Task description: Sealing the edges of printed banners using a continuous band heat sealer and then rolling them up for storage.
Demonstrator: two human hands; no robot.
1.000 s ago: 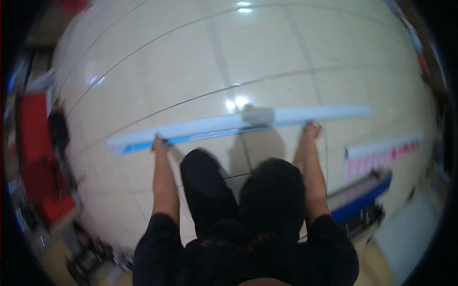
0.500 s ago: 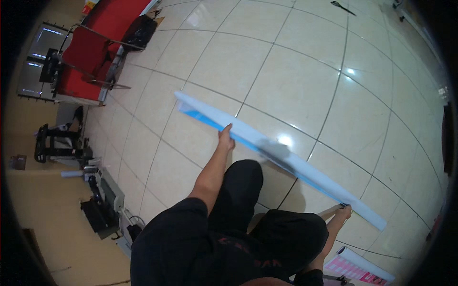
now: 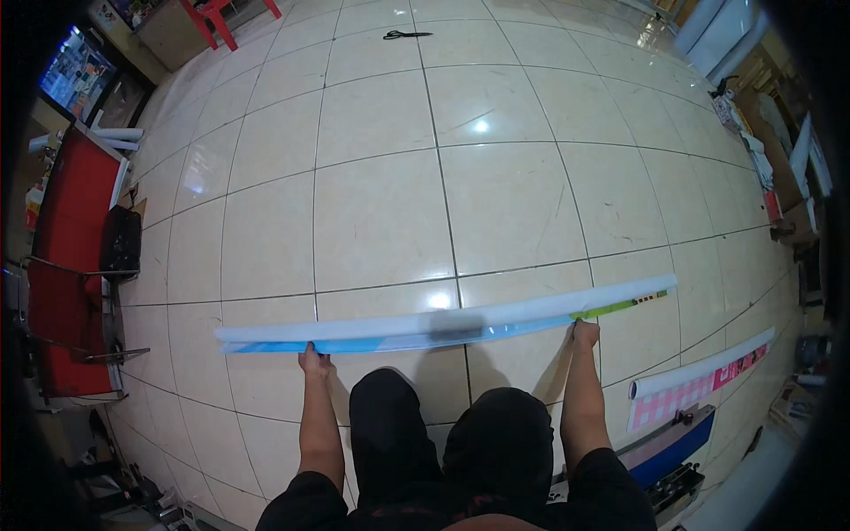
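A long rolled banner [image 3: 522, 303], white on the outside with a blue and green printed edge, stretches across in front of my knees, close above or on the tiles. Its right end sits slightly farther off than its left. My left hand [image 3: 313, 358] is closed on the near blue edge, toward the left end. Toward the other end, my right hand [image 3: 585, 333] grips the same edge where the print turns green. The fingers under the banner are partly hidden.
Scissors [image 3: 407, 34] lie on the tiled floor [image 3: 381, 212] far ahead. A pink-printed roll [image 3: 699, 376] lies to the right, beside a blue and grey machine [image 3: 664, 451]. At the left stand a red table [image 3: 75, 212] and a metal-framed chair [image 3: 71, 310]; a red stool [image 3: 212, 18] is behind.
My view has turned to the right. The banner, slanting down to the right before, now runs nearly level, and its green print shows. Both hands still hold its near edge.
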